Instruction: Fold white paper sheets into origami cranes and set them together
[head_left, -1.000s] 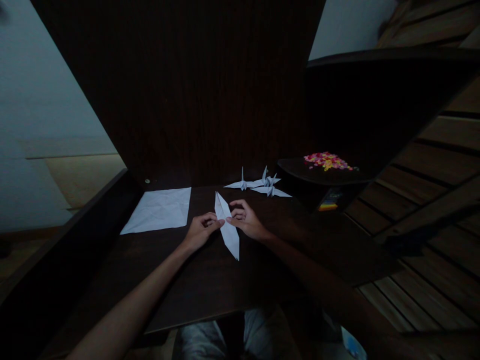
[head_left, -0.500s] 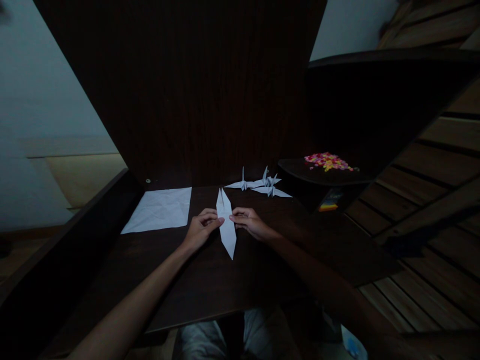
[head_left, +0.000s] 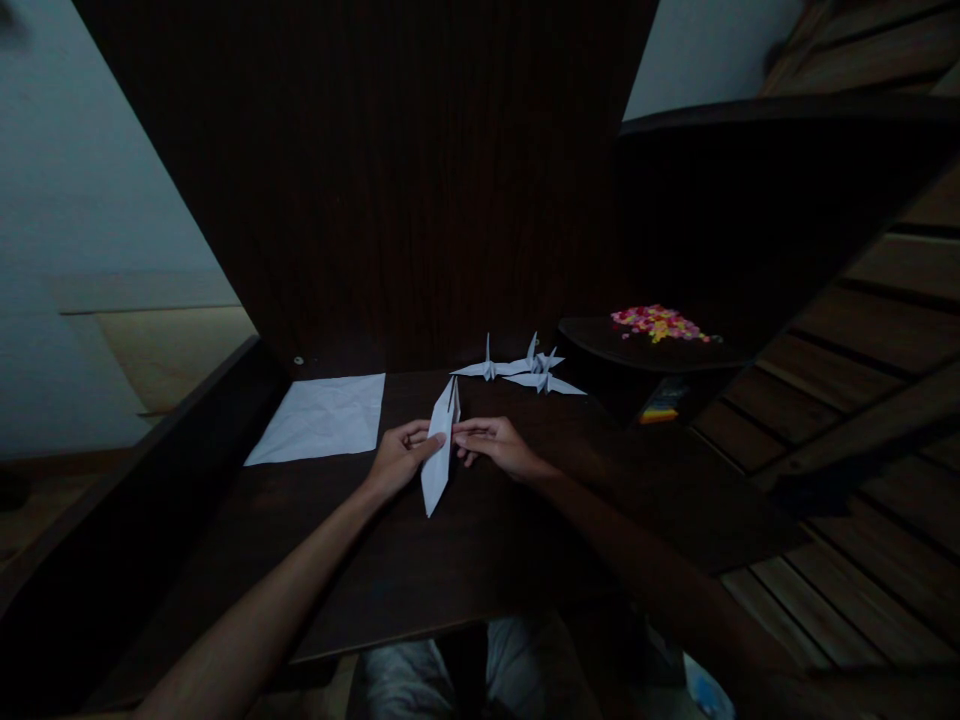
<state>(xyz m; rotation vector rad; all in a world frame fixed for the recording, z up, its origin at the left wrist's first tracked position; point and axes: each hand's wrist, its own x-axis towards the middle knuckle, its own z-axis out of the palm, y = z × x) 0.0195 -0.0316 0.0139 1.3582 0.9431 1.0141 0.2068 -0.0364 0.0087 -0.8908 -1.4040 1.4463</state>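
A long, pointed piece of folded white paper [head_left: 438, 460] is held above the dark desk, tilted, with two narrow points at its far end. My left hand [head_left: 403, 455] pinches it from the left, thumb on the near face and fingers behind. On the other side, my right hand [head_left: 495, 447] has its fingertips pressed together at the paper's right edge; whether they grip a layer of it is hard to see. Several white paper cranes [head_left: 544, 382] stand just beyond, to the right. A flat, creased white sheet [head_left: 322, 418] lies left of my left hand.
A dark upright panel [head_left: 390, 200] closes off the back of the desk [head_left: 390, 590]. On a low rounded shelf [head_left: 592, 338] at the right lies a pile of small pink, red and yellow pieces [head_left: 660, 323]. A raised side board [head_left: 150, 470] borders the left.
The folded paper has turned and tilted, its near tip swinging left and its far points moving right. My right fingers have shifted slightly along its right edge. The cranes and sheet stay put.
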